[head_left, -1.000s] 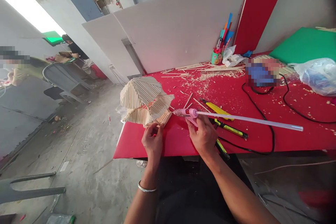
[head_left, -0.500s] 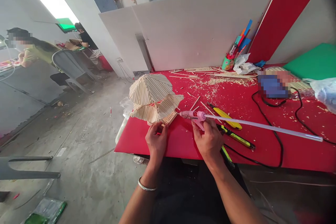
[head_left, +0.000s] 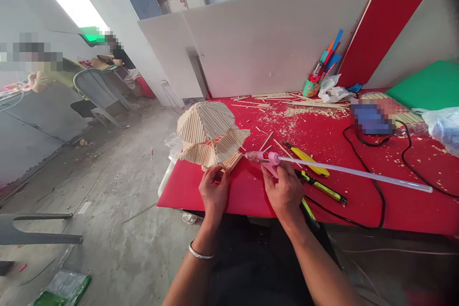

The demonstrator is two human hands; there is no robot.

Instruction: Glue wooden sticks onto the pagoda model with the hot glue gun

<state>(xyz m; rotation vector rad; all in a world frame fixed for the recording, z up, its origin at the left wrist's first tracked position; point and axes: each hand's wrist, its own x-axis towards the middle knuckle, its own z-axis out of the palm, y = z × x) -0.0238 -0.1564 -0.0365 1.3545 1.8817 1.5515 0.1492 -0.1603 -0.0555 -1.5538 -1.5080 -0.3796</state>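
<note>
A small tiered house model made of pale wooden sticks (head_left: 210,134) stands on the left corner of the red table (head_left: 251,191). My left hand (head_left: 214,193) pinches the model's base at its near edge, fingers closed on it. My right hand (head_left: 285,190) grips a pink glue gun (head_left: 263,158), whose nozzle points left at the model's base. A long clear glue stick (head_left: 355,172) juts from the gun's back toward the right.
Yellow utility knives (head_left: 308,160) and a black cable (head_left: 376,191) lie right of my right hand. Loose sticks and sawdust (head_left: 297,107) cover the table's far side by a cup of coloured tools (head_left: 315,81). White boards stand behind. People sit at far left near a grey chair (head_left: 96,93).
The view shifted from a second ago, putting the table and model further right in frame. Both hands keep their grips; the glue gun stays aimed at the model's base.
</note>
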